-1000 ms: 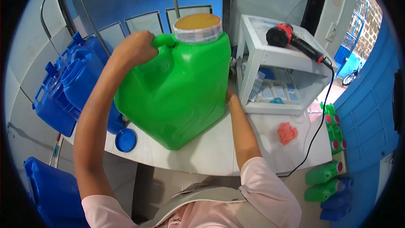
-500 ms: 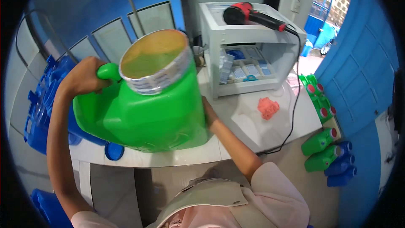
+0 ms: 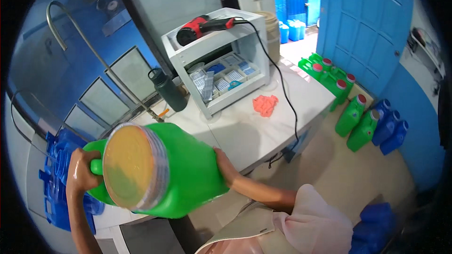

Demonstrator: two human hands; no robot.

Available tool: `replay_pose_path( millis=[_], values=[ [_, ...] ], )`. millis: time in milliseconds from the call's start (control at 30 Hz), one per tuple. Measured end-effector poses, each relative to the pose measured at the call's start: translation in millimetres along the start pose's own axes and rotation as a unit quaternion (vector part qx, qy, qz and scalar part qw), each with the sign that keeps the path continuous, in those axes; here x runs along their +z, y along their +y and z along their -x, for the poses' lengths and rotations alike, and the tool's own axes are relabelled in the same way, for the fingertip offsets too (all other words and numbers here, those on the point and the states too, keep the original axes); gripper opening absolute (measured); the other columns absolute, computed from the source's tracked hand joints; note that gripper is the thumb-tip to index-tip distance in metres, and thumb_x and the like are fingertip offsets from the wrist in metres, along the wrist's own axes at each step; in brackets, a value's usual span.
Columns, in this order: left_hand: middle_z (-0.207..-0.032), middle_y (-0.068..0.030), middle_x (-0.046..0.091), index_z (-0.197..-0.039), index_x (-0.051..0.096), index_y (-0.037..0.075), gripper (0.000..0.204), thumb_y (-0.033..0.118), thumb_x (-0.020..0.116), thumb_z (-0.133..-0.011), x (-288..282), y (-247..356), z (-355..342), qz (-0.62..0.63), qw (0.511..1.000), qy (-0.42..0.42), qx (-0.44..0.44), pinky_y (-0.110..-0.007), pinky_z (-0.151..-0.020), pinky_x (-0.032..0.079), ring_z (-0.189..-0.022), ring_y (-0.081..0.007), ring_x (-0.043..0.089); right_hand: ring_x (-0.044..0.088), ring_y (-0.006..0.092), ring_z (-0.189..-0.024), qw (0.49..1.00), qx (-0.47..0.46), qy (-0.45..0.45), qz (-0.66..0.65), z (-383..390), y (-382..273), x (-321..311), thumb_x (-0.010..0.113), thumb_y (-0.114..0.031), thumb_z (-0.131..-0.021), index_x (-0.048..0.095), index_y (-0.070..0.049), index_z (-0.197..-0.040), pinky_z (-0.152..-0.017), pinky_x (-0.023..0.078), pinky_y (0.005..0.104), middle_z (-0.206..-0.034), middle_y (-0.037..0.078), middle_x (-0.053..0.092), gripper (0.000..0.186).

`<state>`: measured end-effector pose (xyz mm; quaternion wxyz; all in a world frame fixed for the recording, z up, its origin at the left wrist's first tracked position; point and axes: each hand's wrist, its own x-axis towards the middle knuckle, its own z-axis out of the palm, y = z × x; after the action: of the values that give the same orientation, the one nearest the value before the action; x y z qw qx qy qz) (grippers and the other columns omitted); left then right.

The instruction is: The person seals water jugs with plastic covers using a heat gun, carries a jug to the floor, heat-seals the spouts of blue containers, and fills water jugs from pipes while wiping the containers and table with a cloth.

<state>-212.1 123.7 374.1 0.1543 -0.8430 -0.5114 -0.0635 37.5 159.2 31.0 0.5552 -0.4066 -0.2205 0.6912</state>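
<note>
Both of my hands hold a big green plastic jug (image 3: 188,169), tipped so its wide mouth points toward me and its base faces away to the right. An orange-yellow lid (image 3: 126,164) covers the mouth, with a clear printed band wrapped around its rim. My left hand (image 3: 81,171) is closed around the jug's handle at the left. My right hand (image 3: 227,167) supports the base end, its fingers partly hidden behind the jug. The jug is lifted over the front edge of the white counter (image 3: 235,138).
A red-black heat gun (image 3: 200,28) rests on a white shelf unit (image 3: 214,108), its cord trailing over the counter. Nearby are a coral cloth (image 3: 265,106), a dark green bottle (image 3: 168,90) and a curved metal faucet (image 3: 89,47). Blue containers (image 3: 59,183) crowd the left; green jugs (image 3: 351,115) line the floor at right.
The jug has swung down and toward me, from fairly upright to tipped over, both hands moving with it. My view has turned to the right, showing more of the door and floor.
</note>
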Motion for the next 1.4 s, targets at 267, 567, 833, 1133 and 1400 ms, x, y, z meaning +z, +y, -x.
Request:
replay_pose_path(
  millis=[267, 567, 833, 1133, 1400],
  values=[
    [-0.065, -0.0147, 0.061, -0.076, 0.065, 0.003, 0.031, 0.024, 0.072, -0.053, -48.3, 110.2, 6.4, 0.044, 0.939, -0.278, 0.197, -0.033, -0.060, 0.049, -0.062, -0.0301, 0.061, 0.052, 0.0116, -0.086, 0.989, -0.113, 0.012, -0.098, 133.3, 16.1, -78.3, 0.033, -0.040, -0.093, 0.054, -0.006, -0.103, -0.081, 0.042, 0.0261, -0.093, 0.004, 0.056, 0.041],
    [-0.046, -0.0021, 0.045, -0.057, 0.052, 0.004, 0.035, 0.033, 0.061, -0.074, -16.7, 303.4, 26.7, 0.056, 0.585, -0.792, 0.167, -0.029, -0.042, 0.036, -0.041, -0.0115, 0.044, 0.048, 0.0126, -0.085, 0.969, -0.123, 0.212, 0.014, 287.4, 76.8, -188.8, 0.031, -0.035, -0.094, 0.054, -0.005, -0.101, -0.078, 0.039, 0.0281, -0.094, 0.004, 0.053, 0.039],
    [-0.110, -0.0199, 0.059, -0.110, 0.059, 0.003, 0.060, 0.037, 0.070, -0.062, 226.9, 354.1, 193.2, 0.078, 0.723, -0.652, 0.213, -0.040, -0.089, 0.041, -0.103, -0.0299, 0.055, 0.048, 0.0285, -0.099, 0.946, -0.006, 0.303, 0.115, 304.9, 180.1, -375.1, 0.032, -0.038, -0.091, 0.054, -0.001, -0.101, -0.093, 0.034, 0.0419, -0.103, 0.015, 0.052, 0.044],
    [-0.091, -0.0199, 0.064, -0.090, 0.067, 0.003, 0.039, 0.036, 0.057, -0.070, 372.5, 493.1, 266.1, 0.169, 0.756, -0.612, 0.158, -0.041, -0.076, 0.047, -0.084, -0.0342, 0.062, 0.048, 0.0310, -0.109, 0.931, 0.235, 0.195, 0.199, 268.9, 183.2, -499.5, 0.032, -0.038, -0.092, 0.035, -0.002, -0.130, -0.094, 0.037, 0.0435, -0.130, 0.015, 0.042, 0.053],
    [-0.059, -0.0134, 0.057, -0.072, 0.063, 0.003, 0.033, 0.035, 0.055, -0.076, 541.7, 530.1, 273.3, 0.211, 0.648, -0.697, 0.225, -0.039, -0.062, 0.047, -0.052, -0.0186, 0.055, 0.054, 0.0199, -0.089, 0.887, 0.129, 0.437, 0.077, 573.8, 232.6, -629.3, 0.049, -0.020, -0.089, 0.049, -0.001, -0.104, -0.080, 0.045, 0.0322, -0.099, 0.011, 0.053, 0.025]
  ],
)
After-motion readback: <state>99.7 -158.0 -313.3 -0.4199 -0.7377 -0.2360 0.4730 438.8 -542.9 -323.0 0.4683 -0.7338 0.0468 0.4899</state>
